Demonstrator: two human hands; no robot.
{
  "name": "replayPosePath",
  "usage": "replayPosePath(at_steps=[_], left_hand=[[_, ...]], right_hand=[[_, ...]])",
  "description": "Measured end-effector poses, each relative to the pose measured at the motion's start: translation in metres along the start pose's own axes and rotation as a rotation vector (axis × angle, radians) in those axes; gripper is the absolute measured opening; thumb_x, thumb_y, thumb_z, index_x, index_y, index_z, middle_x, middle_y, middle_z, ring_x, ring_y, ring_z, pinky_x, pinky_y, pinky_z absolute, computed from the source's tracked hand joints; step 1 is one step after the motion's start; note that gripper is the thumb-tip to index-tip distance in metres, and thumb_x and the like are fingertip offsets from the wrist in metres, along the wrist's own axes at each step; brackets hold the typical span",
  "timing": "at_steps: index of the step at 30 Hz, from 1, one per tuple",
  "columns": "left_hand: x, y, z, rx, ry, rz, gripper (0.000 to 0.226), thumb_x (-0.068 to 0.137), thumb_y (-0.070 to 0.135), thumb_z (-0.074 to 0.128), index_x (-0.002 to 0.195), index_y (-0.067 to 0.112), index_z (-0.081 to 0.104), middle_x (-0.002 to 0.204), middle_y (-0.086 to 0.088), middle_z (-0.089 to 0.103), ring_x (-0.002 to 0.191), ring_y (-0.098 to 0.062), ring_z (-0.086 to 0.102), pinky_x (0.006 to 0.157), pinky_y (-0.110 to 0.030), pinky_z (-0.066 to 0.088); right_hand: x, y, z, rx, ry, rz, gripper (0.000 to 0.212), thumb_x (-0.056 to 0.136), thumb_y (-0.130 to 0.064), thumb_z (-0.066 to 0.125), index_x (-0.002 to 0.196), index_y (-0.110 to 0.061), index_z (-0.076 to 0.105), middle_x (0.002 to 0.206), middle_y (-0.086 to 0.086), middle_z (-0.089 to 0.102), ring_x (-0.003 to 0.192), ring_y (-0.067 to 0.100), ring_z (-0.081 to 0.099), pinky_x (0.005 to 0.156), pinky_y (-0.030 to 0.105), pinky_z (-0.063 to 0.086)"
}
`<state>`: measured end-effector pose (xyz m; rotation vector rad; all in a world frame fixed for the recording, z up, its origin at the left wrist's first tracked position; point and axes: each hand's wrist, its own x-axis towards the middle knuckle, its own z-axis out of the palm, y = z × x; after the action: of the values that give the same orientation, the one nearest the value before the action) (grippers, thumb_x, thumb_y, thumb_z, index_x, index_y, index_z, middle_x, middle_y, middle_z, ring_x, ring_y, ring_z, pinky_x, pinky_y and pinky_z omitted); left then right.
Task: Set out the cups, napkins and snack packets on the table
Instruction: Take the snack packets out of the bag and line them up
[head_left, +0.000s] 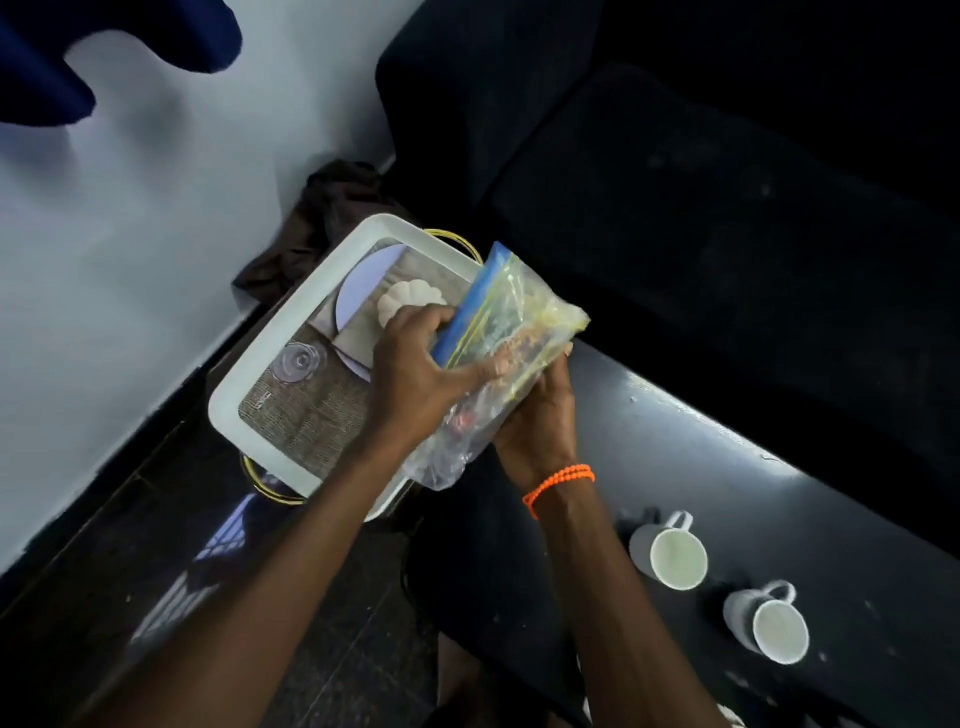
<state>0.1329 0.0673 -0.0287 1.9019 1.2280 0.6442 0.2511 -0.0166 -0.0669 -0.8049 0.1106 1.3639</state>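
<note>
A clear zip bag of snack packets (511, 322), with a blue seal strip, is held in both hands above the white tray's right edge. My left hand (415, 364) grips its upper left side near the seal. My right hand (540, 421), with an orange bead bracelet on the wrist, supports it from below. Two white cups (675, 558) (774, 631) stand upright on the dark table (701, 457) to the right. No napkins can be made out.
The white tray (270, 358) rests on a stand with gold handles, left of the table; its base shows a printed table-setting picture. A brown cloth (322, 218) lies behind it by the wall. A dark sofa (675, 182) runs along the table's far side.
</note>
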Motion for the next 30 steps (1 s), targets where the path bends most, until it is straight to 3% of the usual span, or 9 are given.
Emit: replayPosePath(at_steps=[6,8,10,13,16,18,22,25,30], left_hand=[[-0.057,0.027,0.046,-0.208,-0.077,-0.049,0.059,0.088,0.071,0.067,0.076,0.016,0.051,0.059,0.004,0.041,0.056,-0.004,0.037,0.052,-0.026,0.035],[-0.075,0.033,0.060,-0.354,-0.141,-0.163,0.067,0.095,0.076,0.050,0.077,0.012,0.055,0.065,0.013,0.048,0.063,-0.004,0.046,0.056,-0.038,0.043],[-0.089,0.033,0.077,-0.429,-0.220,-0.273,0.077,0.098,0.070,0.044,0.091,-0.004,0.062,0.080,-0.001,0.057,0.079,-0.012,0.054,0.074,-0.055,0.052],[-0.108,0.028,0.099,-0.481,-0.250,-0.399,0.074,0.093,0.060,0.052,0.092,-0.014,0.061,0.079,-0.010,0.056,0.079,-0.017,0.050,0.072,-0.053,0.049],[-0.122,0.024,0.116,-0.490,-0.289,-0.464,0.039,0.088,0.043,0.064,0.089,0.005,0.073,0.078,-0.008,0.068,0.075,-0.015,0.057,0.071,-0.037,0.046],[-0.129,0.025,0.121,-0.506,-0.350,-0.488,0.011,0.083,0.031,0.072,0.088,0.025,0.079,0.081,0.005,0.078,0.074,-0.004,0.066,0.069,-0.026,0.052],[-0.142,0.039,0.125,-0.385,-0.515,-0.456,0.024,0.073,0.036,0.078,0.097,0.037,0.078,0.091,0.008,0.083,0.085,-0.005,0.078,0.074,-0.028,0.063],[-0.143,0.053,0.119,-0.230,-0.419,-0.389,0.014,0.081,0.023,0.079,0.093,0.028,0.075,0.083,-0.001,0.079,0.076,-0.009,0.073,0.071,-0.032,0.060],[-0.120,0.078,0.075,-0.111,-0.033,-0.280,0.032,0.082,-0.003,0.065,0.096,0.025,0.074,0.063,0.027,0.064,0.056,0.008,0.057,0.054,-0.005,0.038]], right_hand=[[-0.043,0.002,-0.041,0.102,0.060,-0.007,0.071,0.100,-0.065,0.045,0.147,-0.012,0.053,0.148,0.017,0.056,0.138,0.034,0.054,0.115,0.050,0.043],[-0.055,0.004,-0.059,0.105,0.152,0.018,0.069,0.100,-0.063,0.048,0.147,-0.013,0.054,0.144,0.016,0.061,0.130,0.032,0.061,0.104,0.045,0.051],[-0.065,0.007,-0.075,0.058,0.252,0.064,0.066,0.099,-0.063,0.050,0.140,-0.013,0.061,0.136,0.017,0.066,0.119,0.031,0.068,0.096,0.043,0.057],[-0.072,0.012,-0.099,-0.264,0.587,0.137,0.055,0.100,-0.059,0.050,0.116,-0.012,0.074,0.116,0.016,0.074,0.103,0.032,0.074,0.094,0.048,0.059],[-0.093,0.003,-0.111,-0.696,0.760,0.026,0.044,0.100,-0.044,0.048,0.101,-0.006,0.071,0.104,0.019,0.075,0.101,0.032,0.070,0.099,0.055,0.053],[-0.115,-0.008,-0.104,-0.743,0.764,-0.117,0.050,0.092,-0.059,0.053,0.097,-0.012,0.070,0.099,0.013,0.076,0.091,0.020,0.068,0.093,0.047,0.056],[-0.152,-0.017,-0.094,-0.977,0.630,-0.280,0.038,0.085,-0.061,0.070,0.100,-0.026,0.071,0.088,-0.009,0.077,0.080,0.000,0.071,0.070,0.017,0.055],[-0.160,-0.030,-0.103,-1.130,0.682,-0.358,0.007,0.094,-0.023,0.069,0.092,-0.017,0.072,0.073,-0.004,0.071,0.069,0.016,0.066,0.063,0.028,0.048],[-0.183,-0.063,-0.122,-1.244,0.813,-0.392,0.020,0.081,-0.002,0.071,0.093,-0.017,0.075,0.080,0.001,0.073,0.076,0.023,0.070,0.076,0.035,0.057]])
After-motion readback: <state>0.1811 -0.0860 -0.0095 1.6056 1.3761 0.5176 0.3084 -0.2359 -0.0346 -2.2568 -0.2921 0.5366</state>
